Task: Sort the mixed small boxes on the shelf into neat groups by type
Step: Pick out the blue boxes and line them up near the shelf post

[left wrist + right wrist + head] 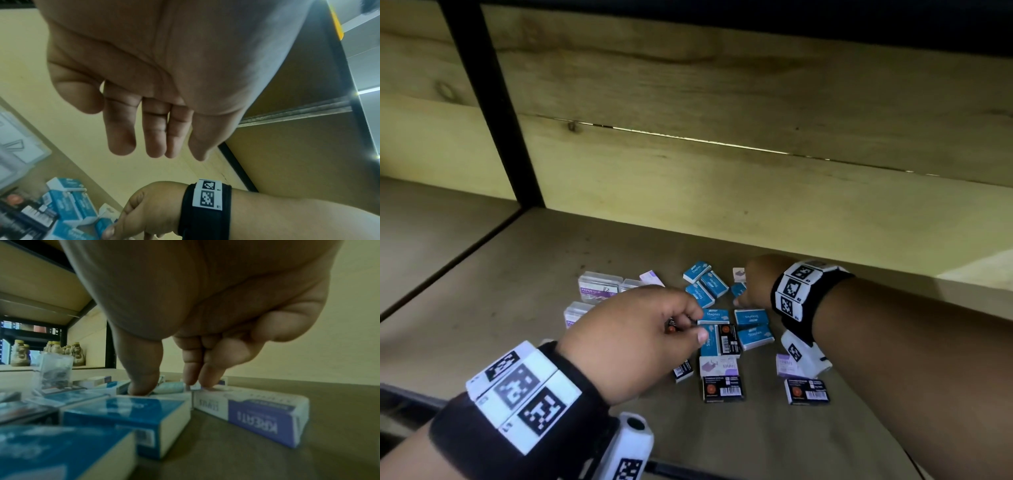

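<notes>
Mixed small boxes lie on the wooden shelf (510, 308): several blue staples boxes (751, 317), black boxes with an orange dot (722, 389), white-and-purple boxes (719, 366) and clear paper-clip boxes (597, 287). My right hand (741, 298) reaches to the back of the pile. Its thumb (142, 384) and fingertips (195, 378) pinch a small blue staples box (171, 387), also seen in the left wrist view as a blue box (101, 224). My left hand (688, 325) hovers over the pile's left side. In the left wrist view its fingers (121, 129) are straight and hold nothing.
A black upright post (493, 102) divides the shelf on the left. The wooden back wall (722, 171) stands just behind the pile. Several bottles (20, 355) stand in the neighbouring bay. Bare shelf board lies left of and in front of the boxes.
</notes>
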